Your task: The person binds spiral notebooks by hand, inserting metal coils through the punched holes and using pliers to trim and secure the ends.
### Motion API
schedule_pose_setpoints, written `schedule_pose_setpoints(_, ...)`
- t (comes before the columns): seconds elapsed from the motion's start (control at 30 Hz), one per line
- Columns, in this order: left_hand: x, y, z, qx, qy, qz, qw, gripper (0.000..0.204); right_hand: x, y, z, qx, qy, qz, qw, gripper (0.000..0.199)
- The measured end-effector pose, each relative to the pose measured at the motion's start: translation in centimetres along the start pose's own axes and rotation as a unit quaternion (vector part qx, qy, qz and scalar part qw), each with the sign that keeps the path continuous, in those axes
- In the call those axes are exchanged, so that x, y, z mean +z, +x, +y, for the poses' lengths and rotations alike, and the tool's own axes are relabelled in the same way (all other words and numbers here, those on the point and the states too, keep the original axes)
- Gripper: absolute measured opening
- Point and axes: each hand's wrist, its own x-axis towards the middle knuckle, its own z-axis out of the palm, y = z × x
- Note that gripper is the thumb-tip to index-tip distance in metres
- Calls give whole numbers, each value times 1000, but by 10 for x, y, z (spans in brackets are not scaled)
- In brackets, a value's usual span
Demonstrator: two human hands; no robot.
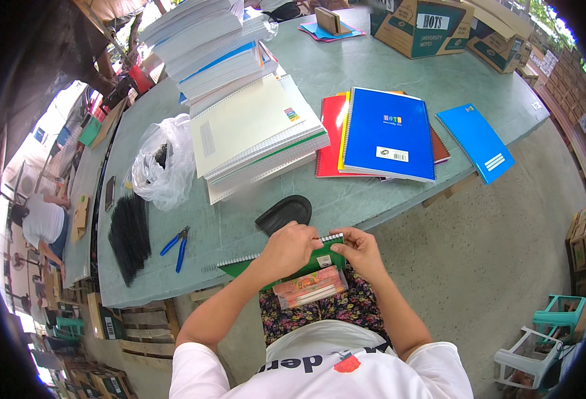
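A green notebook is held over my lap at the table's front edge, its row of holes along the top edge. My left hand is closed at that edge, fingertips pinched near the holes. At the notebook's right corner, my right hand grips it between thumb and fingers. A thin dark spiral coil sticks out past the left end of the notebook. Just beyond my hands lies a black rounded pad or pouch. A clear packet with orange and white contents rests on my lap below the notebook.
Blue-handled pliers, a bundle of black coils, a plastic bag and a phone lie left. Tall stacks of punched paper stand ahead. Blue notebooks lie right, one overhanging the edge. Cartons stand behind.
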Motion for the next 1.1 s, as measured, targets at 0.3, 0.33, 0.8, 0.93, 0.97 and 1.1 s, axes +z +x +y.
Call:
schedule_pose_setpoints(0.3, 28, 17, 14, 78, -146, 124, 978, 17, -5, -4, 4, 30, -225, 21, 974, 15)
schedule_pose_setpoints(0.33, 29, 14, 13, 88, -136, 131, 978, 17, -1, -4, 4, 1, -235, 33, 971, 15)
schedule_pose_setpoints(0.8, -66, -57, -103, -108, -71, 234, 964, 62, 19, 19, -49, -183, -386, 83, 901, 30)
schedule_pose_setpoints(0.93, -91, -179, -218, -384, 93, -37, 918, 67, 84, 36, -72, -239, -416, -100, 872, 27)
schedule_pose_setpoints(0.97, -80, -185, -221, -386, 92, -35, 917, 67, 107, 39, -65, -230, -408, -161, 869, 25)
schedule_pose_setpoints(1.1, -28, -205, -209, -409, 157, 145, 887, 46, 177, 59, -15, -173, -527, -345, 757, 27)
